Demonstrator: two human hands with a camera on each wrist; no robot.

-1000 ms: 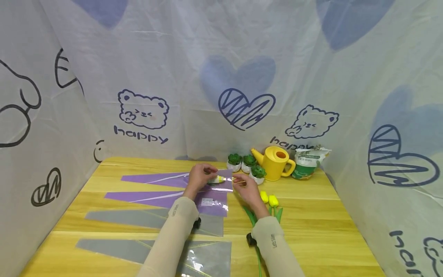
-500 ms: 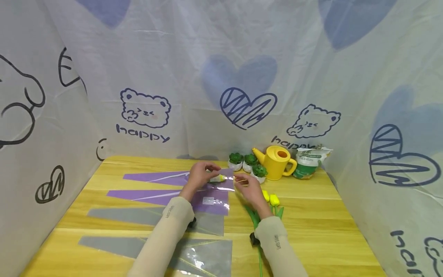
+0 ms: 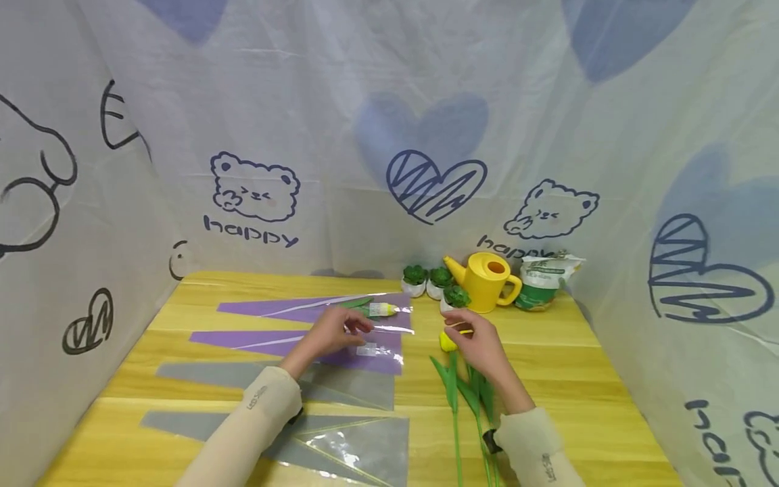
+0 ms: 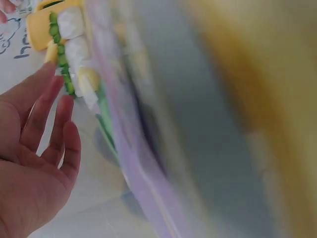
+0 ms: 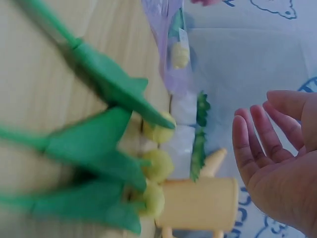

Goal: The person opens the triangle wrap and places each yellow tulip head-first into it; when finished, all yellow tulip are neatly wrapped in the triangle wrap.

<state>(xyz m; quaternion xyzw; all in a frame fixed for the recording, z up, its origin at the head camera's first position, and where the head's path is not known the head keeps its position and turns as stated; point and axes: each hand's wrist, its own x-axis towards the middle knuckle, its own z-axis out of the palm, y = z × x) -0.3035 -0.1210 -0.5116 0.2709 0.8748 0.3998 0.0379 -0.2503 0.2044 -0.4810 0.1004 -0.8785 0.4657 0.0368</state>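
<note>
My left hand (image 3: 337,330) hovers over the purple wrapping sleeves with fingers loosely bent and nothing in them. On the far purple sleeve (image 3: 292,309) lies a yellow tulip (image 3: 385,310), a pale wrap around its bloom. The second purple sleeve (image 3: 383,362), bearing a small label, is just under this hand. My right hand (image 3: 481,338) is above the loose yellow tulips (image 3: 447,341) and partly covers their blooms. Its fingers are relaxed and empty in the right wrist view, apart from the green leaves (image 5: 94,139) of three tulips.
Two grey sleeves (image 3: 359,446) lie nearer the front left. At the back stand several small potted succulents (image 3: 414,279), a yellow watering can (image 3: 485,281) and a green and white bag (image 3: 541,283). A printed cloth (image 3: 341,223) walls the table (image 3: 566,406) at the back and sides.
Both hands have come away from the far purple sleeve, leaving the tulip lying there. The left hand moved back toward the person; the right moved rightward over the loose tulips.
</note>
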